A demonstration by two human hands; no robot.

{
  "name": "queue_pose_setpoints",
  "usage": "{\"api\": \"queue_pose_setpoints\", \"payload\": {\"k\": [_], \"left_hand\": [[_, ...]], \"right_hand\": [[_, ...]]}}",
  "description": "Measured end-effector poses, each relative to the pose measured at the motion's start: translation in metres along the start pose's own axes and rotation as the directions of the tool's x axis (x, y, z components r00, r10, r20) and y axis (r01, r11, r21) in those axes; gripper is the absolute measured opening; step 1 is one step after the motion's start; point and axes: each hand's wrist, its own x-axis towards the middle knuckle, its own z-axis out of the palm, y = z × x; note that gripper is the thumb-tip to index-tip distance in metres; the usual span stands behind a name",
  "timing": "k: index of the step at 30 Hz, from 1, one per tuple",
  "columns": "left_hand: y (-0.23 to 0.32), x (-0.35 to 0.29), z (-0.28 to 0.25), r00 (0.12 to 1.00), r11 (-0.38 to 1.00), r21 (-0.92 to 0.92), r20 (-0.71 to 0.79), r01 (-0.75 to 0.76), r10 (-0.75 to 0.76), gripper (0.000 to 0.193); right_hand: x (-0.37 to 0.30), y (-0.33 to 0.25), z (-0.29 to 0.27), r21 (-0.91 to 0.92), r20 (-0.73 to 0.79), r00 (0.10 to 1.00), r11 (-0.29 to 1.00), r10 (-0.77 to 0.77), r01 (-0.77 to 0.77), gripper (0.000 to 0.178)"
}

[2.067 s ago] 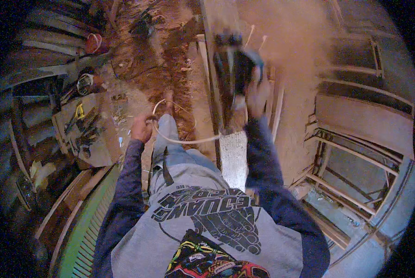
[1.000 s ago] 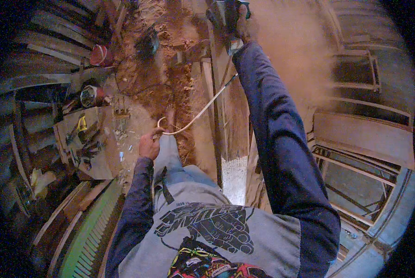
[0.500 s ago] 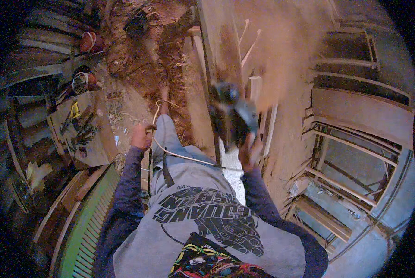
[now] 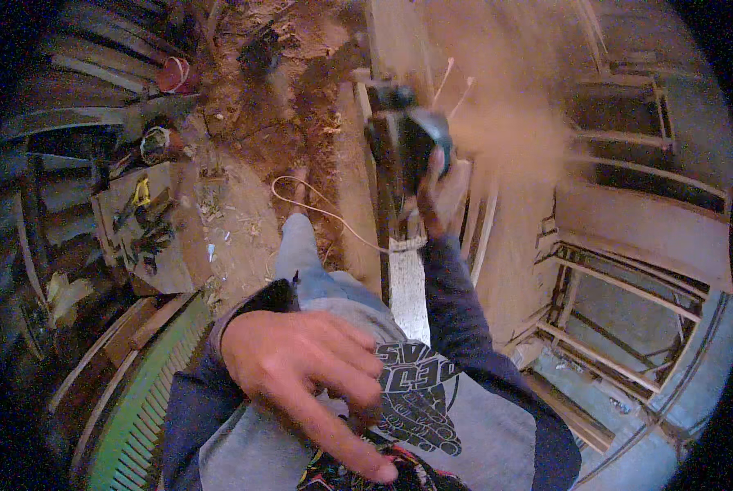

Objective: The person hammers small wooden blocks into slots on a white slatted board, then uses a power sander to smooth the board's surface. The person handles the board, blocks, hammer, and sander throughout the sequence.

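Note:
My right hand (image 4: 433, 192) grips the rear of a dark electric planer (image 4: 407, 139) with a teal body, which is blurred by motion. The planer rests on a long wooden beam (image 4: 399, 37), and a pale strip (image 4: 409, 286) shows behind it, nearer my body. A pale cord (image 4: 346, 221) loops leftward from beside the planer. Close in front of my chest is my left hand (image 4: 301, 360), empty, its index finger stretched toward a patterned cloth (image 4: 383, 473) and the other fingers bent and apart.
Brown dust (image 4: 505, 131) hangs right of the planer. Wooden frames (image 4: 620, 303) stand at the right. At the left are a small table (image 4: 178, 237) with a yellow-handled tool (image 4: 142, 192), red buckets (image 4: 174, 75) and a green slatted piece (image 4: 133, 417). Shavings lie on the ground.
My left hand has let go of the cord and come up toward my chest. My right hand has pushed the planer farther away along the beam.

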Motion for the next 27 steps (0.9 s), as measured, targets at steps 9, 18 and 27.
{"api": "queue_pose_setpoints", "payload": {"k": [9, 18, 27], "left_hand": [[-0.02, 0.024, -0.031, 0.981, 0.999, 0.032, -0.19, 0.035, -0.028, 0.032], [-0.006, 0.06, -0.012, 0.837, 0.982, 0.036, -0.517, -0.187, 0.178, 0.02], [0.004, 0.053, 0.039, 0.721, 0.897, 0.226, -0.535, -0.381, 0.441, 0.016]], "right_hand": [[0.254, -0.048, 0.13, -0.161, 0.021, 0.996, 0.983, -0.09, 0.092, 0.072], [0.272, -0.045, 0.151, 0.02, 0.097, 0.992, 0.996, -0.086, 0.084, 0.068], [-0.007, 0.024, -0.001, -0.036, 0.055, 0.998, 0.999, 0.014, -0.012, 0.061]]}}
